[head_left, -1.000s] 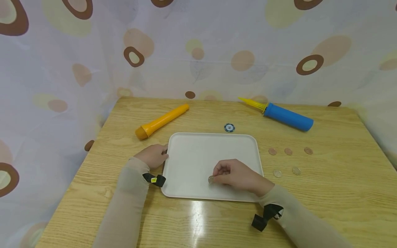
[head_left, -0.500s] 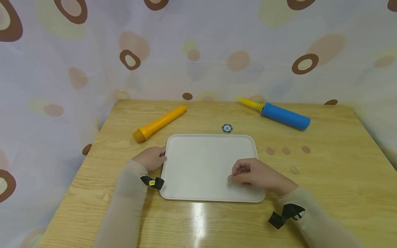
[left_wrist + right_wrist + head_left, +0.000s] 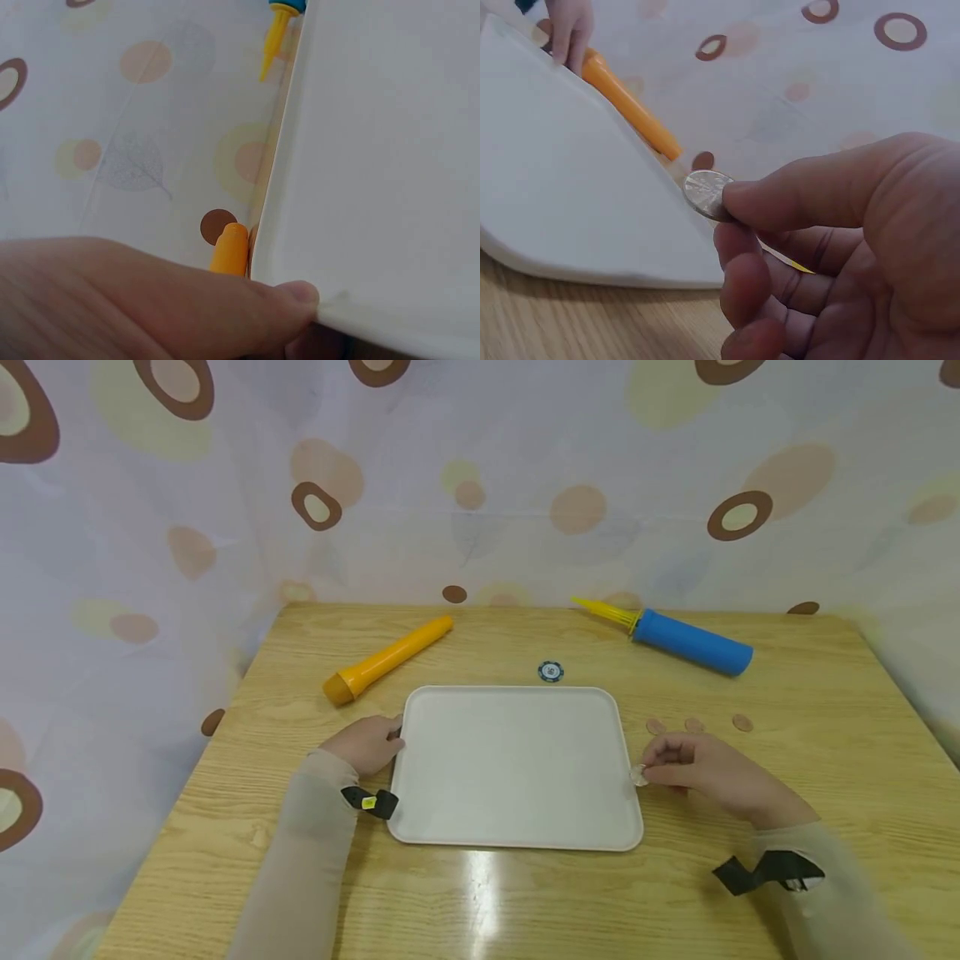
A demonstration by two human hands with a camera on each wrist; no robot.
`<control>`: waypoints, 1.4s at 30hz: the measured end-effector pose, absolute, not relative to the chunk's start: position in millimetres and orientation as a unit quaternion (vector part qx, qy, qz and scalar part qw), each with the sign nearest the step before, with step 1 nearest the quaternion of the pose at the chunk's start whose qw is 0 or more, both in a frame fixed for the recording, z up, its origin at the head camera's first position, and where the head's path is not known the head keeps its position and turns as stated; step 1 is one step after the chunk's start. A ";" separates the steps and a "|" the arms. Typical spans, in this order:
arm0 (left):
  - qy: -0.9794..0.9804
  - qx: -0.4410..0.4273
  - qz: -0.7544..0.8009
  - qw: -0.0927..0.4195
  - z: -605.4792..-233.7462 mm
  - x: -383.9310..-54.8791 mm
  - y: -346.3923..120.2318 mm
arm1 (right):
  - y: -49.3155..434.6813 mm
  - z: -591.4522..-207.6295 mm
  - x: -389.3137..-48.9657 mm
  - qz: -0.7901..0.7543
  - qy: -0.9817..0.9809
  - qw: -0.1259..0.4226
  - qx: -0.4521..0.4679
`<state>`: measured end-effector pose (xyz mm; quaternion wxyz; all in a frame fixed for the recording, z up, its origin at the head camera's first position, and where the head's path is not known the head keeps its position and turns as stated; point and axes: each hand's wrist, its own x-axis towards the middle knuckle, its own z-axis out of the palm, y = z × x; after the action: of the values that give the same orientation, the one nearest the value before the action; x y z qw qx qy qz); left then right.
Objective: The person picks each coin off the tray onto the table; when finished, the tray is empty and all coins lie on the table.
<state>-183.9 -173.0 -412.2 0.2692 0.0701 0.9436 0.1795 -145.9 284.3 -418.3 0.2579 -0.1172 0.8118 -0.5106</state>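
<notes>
My right hand (image 3: 701, 772) pinches a silver coin (image 3: 707, 193) between thumb and forefinger; the coin's ridged-looking face shows in the right wrist view. In the head view that hand is just past the right rim of a white rectangular tray (image 3: 510, 768), the coin overlapping the rim. At the tray's left side my left hand (image 3: 365, 745) grips the edge, with the thumb (image 3: 296, 294) over the rim and the other fingers mostly hidden beneath it. Behind the right hand lie three copper-coloured coins (image 3: 742, 722), one partly covered by its knuckles.
An orange flashlight-shaped tube (image 3: 390, 660) lies at the back left of the wooden table (image 3: 570, 902). A poker chip (image 3: 551, 672) sits behind the tray. At the back right is a blue hand pump (image 3: 693, 642) with a yellow nozzle. A patterned curtain (image 3: 510, 468) hangs behind.
My right hand has carried the silver coin rightward from over the tray to its right rim. It now covers the spot where two silver coins lay. The left hand keeps its place.
</notes>
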 end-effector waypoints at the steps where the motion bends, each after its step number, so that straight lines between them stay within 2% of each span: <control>1: 0.944 0.070 0.179 0.269 -412.1 -183.9 -173.0 | 290.9 -418.4 -145.2 -0.511 0.814 0.250 -0.113; 8: 0.946 0.073 0.177 0.262 -410.7 -185.9 -174.1 | 336.1 -420.7 -144.9 -0.498 0.834 0.210 -0.110; 19: 0.946 0.075 0.178 0.262 -414.2 -186.3 -176.4 | 399.9 -422.8 -144.1 -0.384 0.901 0.203 -0.007; 27: 0.946 0.070 0.177 0.262 -412.6 -186.2 -177.2 | 410.3 -427.2 -145.9 -0.321 0.923 0.210 0.036; 42: 0.944 0.075 0.179 0.268 -414.5 -189.9 -174.8 | 410.3 -428.4 -143.6 -0.255 0.949 0.179 0.041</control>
<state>-189.9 -174.8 -414.5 0.2680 0.0754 0.9436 0.1792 -143.6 410.3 -428.4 0.1791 0.0413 0.9494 -0.2545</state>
